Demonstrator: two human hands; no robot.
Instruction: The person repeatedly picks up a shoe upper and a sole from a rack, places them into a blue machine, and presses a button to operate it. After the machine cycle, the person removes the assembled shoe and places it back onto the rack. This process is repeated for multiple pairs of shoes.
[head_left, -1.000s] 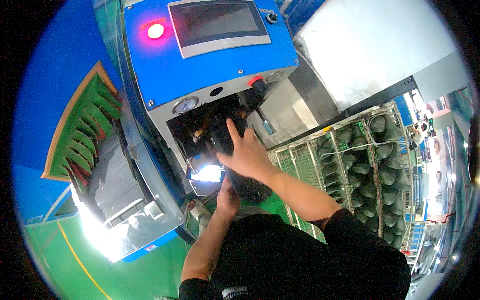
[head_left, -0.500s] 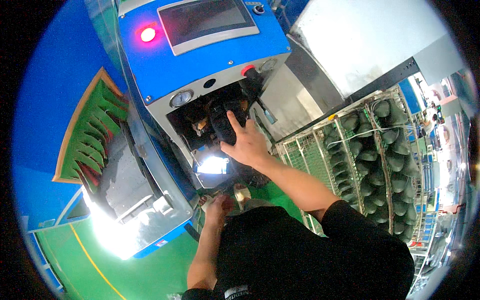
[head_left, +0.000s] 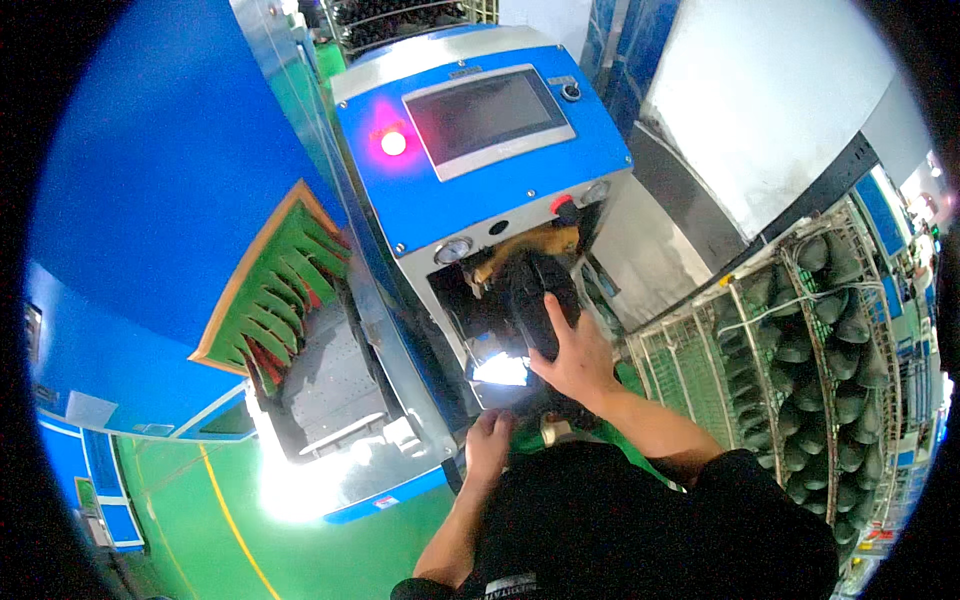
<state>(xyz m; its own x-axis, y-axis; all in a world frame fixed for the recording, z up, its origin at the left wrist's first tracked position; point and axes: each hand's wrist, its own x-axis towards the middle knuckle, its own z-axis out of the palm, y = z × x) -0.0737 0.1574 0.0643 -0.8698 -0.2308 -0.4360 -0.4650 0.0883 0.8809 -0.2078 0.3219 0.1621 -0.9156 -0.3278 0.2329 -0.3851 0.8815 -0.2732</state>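
My right hand (head_left: 578, 355) is on a black shoe (head_left: 535, 285) in the front opening of a blue and grey machine (head_left: 480, 190). The index finger stretches along the shoe, the thumb lies against its near left side, and the other fingers are partly hidden. My left hand (head_left: 490, 440) is lower and to the left, its fingers curled in by the machine's lower front. Whatever it may hold is hidden. A brightly lit panel (head_left: 500, 368) glows between the two hands. Above the shoe an orange-brown part (head_left: 545, 240) shows inside the opening.
The machine carries a dark screen (head_left: 487, 118), a glowing red light (head_left: 393, 143), a red button (head_left: 563, 204) and a gauge (head_left: 453, 250). At right stands a wire rack (head_left: 735, 360) of dark shoe-shaped pieces. A metal unit with green flaps (head_left: 275, 310) stands at left.
My view has shifted, so the machine sits lower and farther right in the picture. The right hand stays at the shoe, and the orange-brown part above it shows more plainly.
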